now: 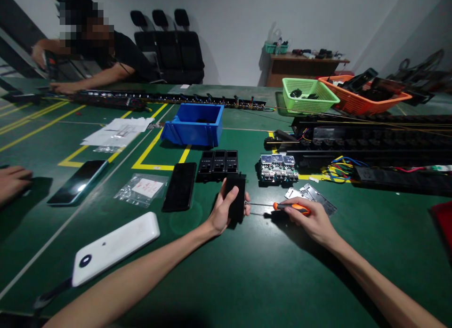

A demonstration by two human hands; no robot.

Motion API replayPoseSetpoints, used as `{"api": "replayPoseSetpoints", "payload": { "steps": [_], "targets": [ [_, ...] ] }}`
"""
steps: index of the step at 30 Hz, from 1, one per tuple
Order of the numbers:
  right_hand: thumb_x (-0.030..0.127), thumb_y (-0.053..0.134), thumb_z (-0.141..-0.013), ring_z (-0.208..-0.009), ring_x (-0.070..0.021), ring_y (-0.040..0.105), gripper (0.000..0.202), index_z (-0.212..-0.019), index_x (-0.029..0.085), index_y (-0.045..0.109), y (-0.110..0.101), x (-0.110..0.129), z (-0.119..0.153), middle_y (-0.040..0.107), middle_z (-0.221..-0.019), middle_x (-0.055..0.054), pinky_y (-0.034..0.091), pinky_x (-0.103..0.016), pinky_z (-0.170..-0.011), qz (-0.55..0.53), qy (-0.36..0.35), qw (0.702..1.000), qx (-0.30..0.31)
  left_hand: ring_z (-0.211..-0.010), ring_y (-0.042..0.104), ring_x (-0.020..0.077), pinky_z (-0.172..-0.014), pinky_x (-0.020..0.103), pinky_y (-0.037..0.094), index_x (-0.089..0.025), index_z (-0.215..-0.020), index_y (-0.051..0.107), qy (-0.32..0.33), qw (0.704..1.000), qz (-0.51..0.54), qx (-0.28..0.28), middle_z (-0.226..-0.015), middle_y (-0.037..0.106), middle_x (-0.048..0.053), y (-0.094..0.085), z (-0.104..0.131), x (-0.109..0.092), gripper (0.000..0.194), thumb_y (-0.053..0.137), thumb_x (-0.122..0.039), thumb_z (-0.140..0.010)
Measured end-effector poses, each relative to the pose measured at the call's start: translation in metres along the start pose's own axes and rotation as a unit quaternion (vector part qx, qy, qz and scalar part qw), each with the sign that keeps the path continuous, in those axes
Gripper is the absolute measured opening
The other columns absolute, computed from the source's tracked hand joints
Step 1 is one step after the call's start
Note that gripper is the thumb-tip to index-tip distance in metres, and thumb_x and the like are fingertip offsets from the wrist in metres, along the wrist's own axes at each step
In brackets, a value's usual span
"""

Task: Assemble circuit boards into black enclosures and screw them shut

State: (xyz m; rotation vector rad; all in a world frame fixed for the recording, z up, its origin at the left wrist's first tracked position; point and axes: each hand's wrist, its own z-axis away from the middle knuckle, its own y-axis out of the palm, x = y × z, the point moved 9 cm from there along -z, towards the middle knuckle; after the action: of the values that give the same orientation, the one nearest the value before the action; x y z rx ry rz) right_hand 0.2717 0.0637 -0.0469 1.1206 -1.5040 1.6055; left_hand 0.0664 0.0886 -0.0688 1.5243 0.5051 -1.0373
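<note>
My left hand [223, 206] grips a flat black rectangular case [237, 199] above the green table, thumb across its face. My right hand [306, 216] holds a screwdriver [291, 207] by its orange and black handle. The thin shaft points left, and its tip reaches the case's right side; whether it sits in a screw I cannot tell. Just behind the case stand several black plastic housings [218, 164] side by side. Green circuit boards [278, 169] with clear covers lie behind my right hand. Partly hidden by that hand are flat metal-looking plates [318, 198].
A black phone [179, 187], a bagged label [143, 188], another phone [79, 182] and a white device [116, 249] lie left. Behind are a blue bin [195, 125], green basket [309, 96] and orange basket [363, 95]. Long black rails [353, 144] fill the right. Another person's hand [14, 183] rests far left.
</note>
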Motion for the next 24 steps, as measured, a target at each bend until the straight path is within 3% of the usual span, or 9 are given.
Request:
{"api": "replayPoseSetpoints", "payload": {
  "steps": [6, 11, 15, 19, 24],
  "targets": [
    [0.037, 0.067, -0.084, -0.085, -0.0230, 0.067, 0.022, -0.096, 0.020, 0.074, -0.005, 0.013, 0.003, 0.074, -0.093, -0.007, 0.052, -0.034, -0.076, 0.058, -0.078, 0.995, -0.029, -0.054, 0.064, 0.0146, -0.051, 0.026, 0.046, -0.017, -0.095, 0.049, -0.007, 1.000, 0.002, -0.009, -0.081, 0.064, 0.003, 0.000, 0.000, 0.001, 0.037, 0.056, -0.052, -0.087],
    [0.036, 0.069, -0.082, -0.086, -0.0238, 0.066, 0.019, -0.094, 0.022, 0.075, -0.008, 0.017, 0.004, 0.074, -0.092, -0.008, 0.051, -0.038, -0.080, 0.056, -0.109, 0.991, -0.052, -0.053, 0.063, 0.0136, -0.051, 0.026, 0.046, -0.016, -0.093, 0.052, -0.004, 1.000, 0.007, -0.012, -0.080, 0.063, 0.003, 0.000, 0.000, -0.001, 0.036, 0.055, -0.052, -0.088],
    [0.041, 0.069, -0.081, -0.069, -0.0191, 0.063, 0.026, -0.095, 0.020, 0.074, -0.003, 0.001, 0.002, 0.071, -0.081, -0.006, 0.052, -0.033, -0.064, -0.052, -0.019, 0.998, -0.037, -0.053, 0.062, 0.0134, -0.050, 0.025, 0.046, -0.016, -0.091, 0.053, -0.012, 1.000, 0.019, -0.022, -0.079, 0.063, 0.003, -0.001, 0.001, -0.001, 0.039, 0.059, -0.054, -0.084],
    [0.046, 0.061, -0.087, -0.058, -0.0145, 0.059, 0.035, -0.109, 0.019, 0.067, 0.012, -0.011, 0.005, 0.065, -0.068, -0.002, 0.049, -0.027, -0.053, -0.221, 0.077, 0.972, -0.011, -0.053, 0.063, 0.0138, -0.051, 0.026, 0.046, -0.016, -0.092, 0.054, -0.003, 1.000, 0.009, -0.018, -0.080, 0.064, 0.003, 0.000, 0.002, -0.001, 0.039, 0.058, -0.054, -0.085],
    [0.048, 0.063, -0.084, -0.041, -0.0088, 0.046, 0.033, -0.076, 0.017, 0.065, 0.016, -0.013, 0.006, 0.053, -0.048, 0.003, 0.034, -0.020, -0.038, -0.148, 0.113, 0.982, 0.009, -0.053, 0.063, 0.0140, -0.051, 0.026, 0.047, -0.016, -0.094, 0.053, 0.007, 1.000, -0.002, -0.022, -0.080, 0.063, 0.003, -0.002, 0.002, -0.001, 0.039, 0.058, -0.054, -0.085]
  ]
}}
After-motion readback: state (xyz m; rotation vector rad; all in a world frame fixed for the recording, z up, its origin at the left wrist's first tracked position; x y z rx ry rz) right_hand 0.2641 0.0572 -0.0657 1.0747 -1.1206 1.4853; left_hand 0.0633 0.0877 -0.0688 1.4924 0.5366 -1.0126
